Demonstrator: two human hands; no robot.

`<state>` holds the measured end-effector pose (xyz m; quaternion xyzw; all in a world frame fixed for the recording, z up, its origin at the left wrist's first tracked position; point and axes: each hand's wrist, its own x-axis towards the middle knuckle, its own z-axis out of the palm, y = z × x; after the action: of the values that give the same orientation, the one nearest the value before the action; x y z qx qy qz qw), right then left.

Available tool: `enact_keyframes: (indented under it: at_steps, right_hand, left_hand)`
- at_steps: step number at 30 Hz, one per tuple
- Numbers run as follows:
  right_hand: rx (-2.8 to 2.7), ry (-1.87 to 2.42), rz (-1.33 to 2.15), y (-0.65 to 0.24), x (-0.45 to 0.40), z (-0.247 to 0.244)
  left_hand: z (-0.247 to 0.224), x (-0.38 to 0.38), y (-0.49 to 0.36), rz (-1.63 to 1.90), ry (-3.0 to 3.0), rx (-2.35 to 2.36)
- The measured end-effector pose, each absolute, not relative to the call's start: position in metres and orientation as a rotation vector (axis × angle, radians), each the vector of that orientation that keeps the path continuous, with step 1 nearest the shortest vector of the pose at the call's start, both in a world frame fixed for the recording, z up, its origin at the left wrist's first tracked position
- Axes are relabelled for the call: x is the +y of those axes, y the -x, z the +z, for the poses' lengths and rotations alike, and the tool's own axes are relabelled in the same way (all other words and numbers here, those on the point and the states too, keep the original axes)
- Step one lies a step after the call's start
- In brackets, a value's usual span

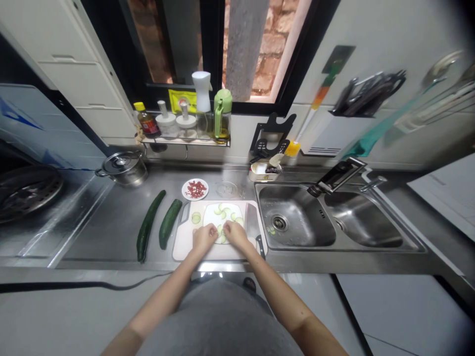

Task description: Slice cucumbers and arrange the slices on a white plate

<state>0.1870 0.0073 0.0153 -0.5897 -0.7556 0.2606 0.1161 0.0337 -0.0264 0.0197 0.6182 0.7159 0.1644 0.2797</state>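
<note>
Over the near part of a white plate [210,211], my left hand [205,238] and my right hand [236,233] are close together with fingertips pinched. Pale green cucumber slices [219,231] lie between the fingertips; the exact grip is partly hidden by the fingers. More cucumber slices [222,211] are set in small curved groups on the plate's far side and right side. The plate rests on a light cutting board [183,244], where a few round cucumber slices [196,217] lie at the left. Along the board's right side is a kitchen knife [260,245] with a black handle.
Two whole-looking cucumbers [149,225] [170,223] lie left of the board. Behind it stands a small plate of chopped red pieces [196,189]. A lidded pot [124,168] is at the back left. To the right is a double sink [297,215] with a black faucet [336,177].
</note>
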Motion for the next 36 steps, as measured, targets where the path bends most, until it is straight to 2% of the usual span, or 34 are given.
enact_keyframes:
  at_steps: [11, 22, 29, 36]
  right_hand:
    - [-2.405, 1.980, 0.719, -0.179, 0.008, 0.015]
    - [-2.503, 1.937, 0.614, -0.181, 0.006, 0.014]
    - [-2.511, 1.917, 0.542, -0.182, 0.005, 0.014]
    - [-2.543, 1.942, 0.550, -0.181, 0.002, 0.016]
  left_hand:
    - [0.014, -0.023, -0.037, 0.258, -1.720, 1.980]
    - [0.006, -0.024, -0.032, 0.250, -1.841, 1.982]
    - [-0.002, -0.031, -0.027, 0.383, -2.101, 1.770]
    - [-0.006, -0.034, -0.029, 0.341, -2.198, 1.695]
